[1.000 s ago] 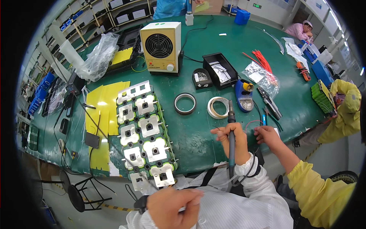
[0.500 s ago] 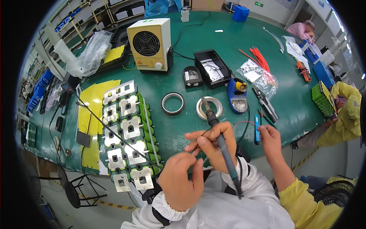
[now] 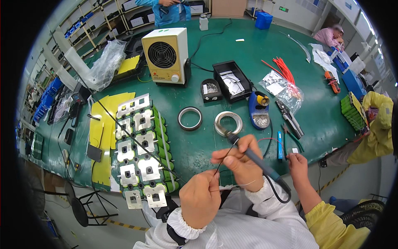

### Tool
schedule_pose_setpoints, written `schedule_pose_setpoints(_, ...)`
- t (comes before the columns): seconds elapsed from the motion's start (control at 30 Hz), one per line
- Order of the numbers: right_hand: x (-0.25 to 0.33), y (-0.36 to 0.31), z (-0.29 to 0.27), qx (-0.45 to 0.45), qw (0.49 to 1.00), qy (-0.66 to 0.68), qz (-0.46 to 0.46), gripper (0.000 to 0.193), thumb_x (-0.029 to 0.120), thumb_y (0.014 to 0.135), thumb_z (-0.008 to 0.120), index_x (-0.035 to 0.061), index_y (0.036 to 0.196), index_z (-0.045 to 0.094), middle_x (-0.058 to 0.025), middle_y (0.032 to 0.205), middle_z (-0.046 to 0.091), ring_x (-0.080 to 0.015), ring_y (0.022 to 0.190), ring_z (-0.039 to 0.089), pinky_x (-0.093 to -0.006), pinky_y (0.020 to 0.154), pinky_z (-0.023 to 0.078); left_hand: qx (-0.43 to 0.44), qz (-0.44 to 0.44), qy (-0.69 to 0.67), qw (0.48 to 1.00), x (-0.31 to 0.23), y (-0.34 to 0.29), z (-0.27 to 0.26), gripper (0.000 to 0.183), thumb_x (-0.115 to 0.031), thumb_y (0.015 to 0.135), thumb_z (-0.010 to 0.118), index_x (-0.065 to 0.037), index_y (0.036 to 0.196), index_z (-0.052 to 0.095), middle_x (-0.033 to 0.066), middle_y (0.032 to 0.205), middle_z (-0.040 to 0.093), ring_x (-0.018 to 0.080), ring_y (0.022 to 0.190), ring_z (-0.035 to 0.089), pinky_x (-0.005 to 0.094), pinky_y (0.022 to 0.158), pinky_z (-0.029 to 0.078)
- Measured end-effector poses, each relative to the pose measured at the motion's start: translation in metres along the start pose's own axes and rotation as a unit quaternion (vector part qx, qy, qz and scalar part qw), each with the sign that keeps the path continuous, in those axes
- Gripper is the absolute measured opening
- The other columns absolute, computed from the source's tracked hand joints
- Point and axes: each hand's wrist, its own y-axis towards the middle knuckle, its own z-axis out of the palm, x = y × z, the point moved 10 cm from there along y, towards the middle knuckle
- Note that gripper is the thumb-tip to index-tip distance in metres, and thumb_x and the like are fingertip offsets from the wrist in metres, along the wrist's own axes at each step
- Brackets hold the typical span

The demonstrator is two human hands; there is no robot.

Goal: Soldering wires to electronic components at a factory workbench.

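A soldering iron rests in my right hand, its tip end pointing up and left over the coil of silvery wire. My left hand is closed in a pinch at the lower end of a thin black wire. The wire runs up to my right fingers. From the left fingertips a thin pale strand sticks out to the right. Left of my hands lies a battery pack of green cells topped with silver metal tabs. A blue soldering iron stand is beyond my right hand.
A neighbour's hand in a yellow sleeve reaches in at right, near pliers and a blue tool. Black tape, a parts bin and a fan unit stand farther back. A dark cable crosses the pack.
The iron has tilted, its handle swinging right. My left hand has come to the black wire's end, and the pale strand now shows. The neighbour's hand has moved slightly down.
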Motion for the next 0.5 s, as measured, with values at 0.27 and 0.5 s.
schedule_pose_setpoints(0.27, 0.029, 0.002, -0.010, 0.021, 0.995, -0.085, -0.053, 0.045, -0.007, 0.088, 0.070, 0.0123, 0.103, 0.032, -0.0221, 0.095, 0.071, -0.0265, 0.094, 0.072, -0.0384, 0.087, 0.058, 0.016, -0.038, -0.020, 0.999, 0.001, 0.004, -0.005, 0.017, 0.003, 0.083, 0.073, -0.001, 0.097, 0.063, 0.0119, 0.078, 0.070, 0.0234, 0.056, 0.061, 0.0321, 0.052, 0.047)
schedule_pose_setpoints(0.5, 0.020, 0.005, -0.016, 0.003, 0.996, -0.017, -0.091, 0.044, -0.005, 0.087, 0.070, 0.0111, 0.102, 0.033, -0.0185, 0.094, 0.072, -0.0232, 0.093, 0.070, -0.0352, 0.085, 0.054, 0.006, 0.012, -0.009, 1.000, 0.000, 0.005, -0.014, 0.012, 0.002, 0.081, 0.076, -0.001, 0.091, 0.070, 0.0101, 0.072, 0.066, 0.0207, 0.054, 0.058, 0.0308, 0.049, 0.045)
